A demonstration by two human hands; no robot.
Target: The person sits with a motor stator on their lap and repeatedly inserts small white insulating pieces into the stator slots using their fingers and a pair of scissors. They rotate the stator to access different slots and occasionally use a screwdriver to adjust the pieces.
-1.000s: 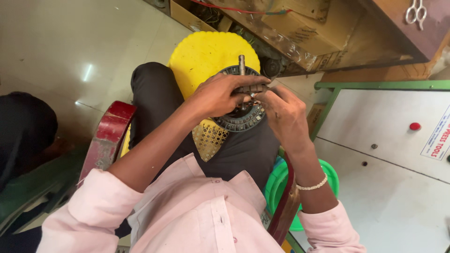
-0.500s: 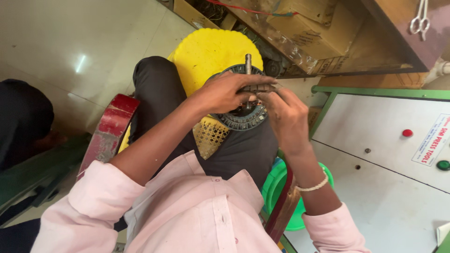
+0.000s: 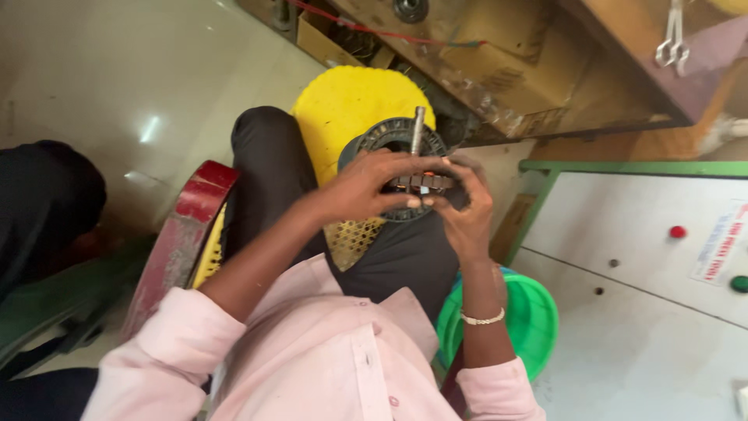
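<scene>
A round dark motor stator [image 3: 389, 136] with slotted rim and an upright steel shaft [image 3: 417, 129] rests on my lap, above a yellow stool [image 3: 351, 97]. My left hand [image 3: 366, 187] lies over its near side, fingers closed on the rim. Opposite it, my right hand [image 3: 467, 206], a beaded bracelet at the wrist, grips the right edge. Fingertips of both hands meet over the metal slots [image 3: 421, 182]. The lower half of the stator is hidden by my hands.
A green plastic tub [image 3: 538, 320] sits under my right forearm. A white machine cabinet with green frame [image 3: 647, 234] and coloured buttons stands at right. Cardboard boxes and a wooden bench [image 3: 499, 62] lie ahead. A red chair arm [image 3: 183, 234] is at left; another person's dark clothing [image 3: 39, 210] at far left.
The view has shifted slightly. Both hands stay on the stator, and my fingers have closed in together over its slots.
</scene>
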